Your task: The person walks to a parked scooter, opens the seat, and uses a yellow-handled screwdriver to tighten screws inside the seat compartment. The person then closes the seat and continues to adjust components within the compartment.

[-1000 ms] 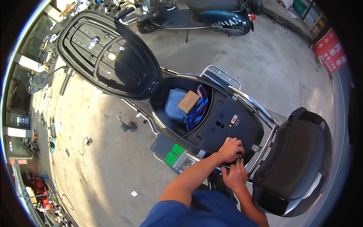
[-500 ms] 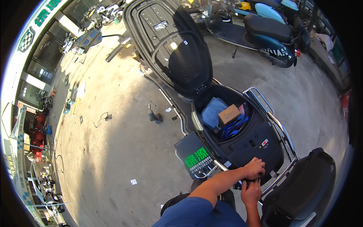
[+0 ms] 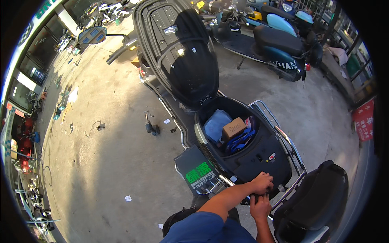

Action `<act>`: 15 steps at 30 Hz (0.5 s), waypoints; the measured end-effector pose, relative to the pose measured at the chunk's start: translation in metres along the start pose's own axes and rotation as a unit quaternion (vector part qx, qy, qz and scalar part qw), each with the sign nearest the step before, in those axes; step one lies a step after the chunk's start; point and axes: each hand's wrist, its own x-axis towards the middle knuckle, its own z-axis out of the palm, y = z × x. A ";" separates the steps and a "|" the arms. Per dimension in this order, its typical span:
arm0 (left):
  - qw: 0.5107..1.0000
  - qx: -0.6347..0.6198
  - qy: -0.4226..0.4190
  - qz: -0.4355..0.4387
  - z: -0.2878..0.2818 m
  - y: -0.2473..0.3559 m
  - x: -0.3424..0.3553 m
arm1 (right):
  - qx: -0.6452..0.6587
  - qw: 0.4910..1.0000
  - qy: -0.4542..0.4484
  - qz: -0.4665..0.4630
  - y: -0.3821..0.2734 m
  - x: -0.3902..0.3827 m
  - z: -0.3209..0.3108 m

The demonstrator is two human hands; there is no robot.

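Note:
At the rear end of the scooter's black under-seat panel (image 3: 247, 166), both my hands are close together. My left hand (image 3: 262, 183) reaches across from the left with its fingers curled down at the panel's back edge. Just nearer to me, my right hand (image 3: 260, 206) has its fingers bent up against the same spot. A small dark part shows between the two hands, too covered to name. Ahead of them the storage compartment holds a blue-grey plastic bag (image 3: 219, 125), a brown cardboard box (image 3: 234, 128) and blue straps (image 3: 240, 142). The black seat (image 3: 182, 52) is tipped up.
A chrome rail (image 3: 292, 148) runs along the scooter's right side, with a black padded backrest (image 3: 314, 202) behind. A dark side plate (image 3: 196, 168) juts out at left. On the concrete lies a cordless drill (image 3: 152, 128). Another scooter (image 3: 279, 44) stands at far right.
The view has shifted, so the scooter sits further left in the picture. Both hands keep their place at the panel's rear edge, with little visible change in their grip.

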 end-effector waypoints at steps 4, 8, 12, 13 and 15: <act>1.000 -0.002 0.002 0.004 0.000 -0.001 -0.001 | -0.013 0.999 -0.022 0.021 0.003 -0.001 0.003; 1.000 -0.003 0.003 0.015 -0.004 0.001 0.000 | -0.028 0.999 0.021 -0.024 0.005 -0.002 0.004; 1.000 -0.002 -0.010 0.016 -0.007 0.002 0.000 | -0.017 0.998 -0.045 0.041 0.003 -0.002 0.002; 1.000 -0.002 -0.017 0.014 -0.009 0.002 0.000 | -0.019 0.998 -0.042 0.041 0.002 -0.002 0.001; 1.000 0.000 -0.023 0.017 -0.010 0.002 0.000 | -0.020 0.999 -0.037 0.031 0.001 -0.001 0.000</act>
